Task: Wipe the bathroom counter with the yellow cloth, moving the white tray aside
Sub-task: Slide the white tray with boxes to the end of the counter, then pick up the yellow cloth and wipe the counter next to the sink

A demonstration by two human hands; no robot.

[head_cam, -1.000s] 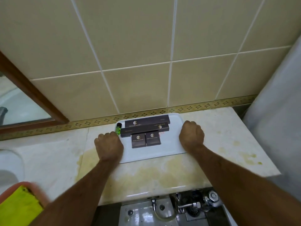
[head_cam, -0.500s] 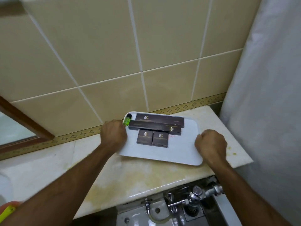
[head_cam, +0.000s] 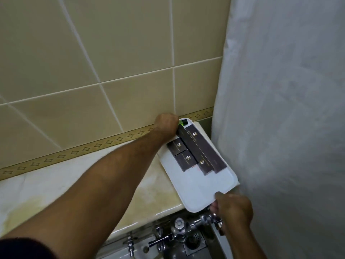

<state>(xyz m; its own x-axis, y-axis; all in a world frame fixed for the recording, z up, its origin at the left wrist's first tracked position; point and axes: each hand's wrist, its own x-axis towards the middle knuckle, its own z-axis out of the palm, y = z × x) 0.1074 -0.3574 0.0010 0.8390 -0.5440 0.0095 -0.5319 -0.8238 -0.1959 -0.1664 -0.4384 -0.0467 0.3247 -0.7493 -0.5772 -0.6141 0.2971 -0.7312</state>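
Observation:
The white tray (head_cam: 200, 187) lies at the right end of the marble counter (head_cam: 56, 186), turned lengthwise toward the wall, its near corner hanging over the front edge. Several dark boxes (head_cam: 196, 152) and a small green item (head_cam: 182, 122) rest on it. My left hand (head_cam: 166, 122) grips the tray's far end by the wall. My right hand (head_cam: 232, 207) grips its near corner. The yellow cloth is out of view.
A white shower curtain (head_cam: 289, 118) hangs right beside the tray. Chrome valves and a pipe (head_cam: 179, 228) sit below the counter's front edge. The tiled wall with its patterned border (head_cam: 84, 149) backs the counter. Yellowish stains mark the counter where the tray stood.
Both hands have slid the tray rightward and rotated it so it points at the wall. The view has swung right; the mirror, basin and yellow cloth have left the frame.

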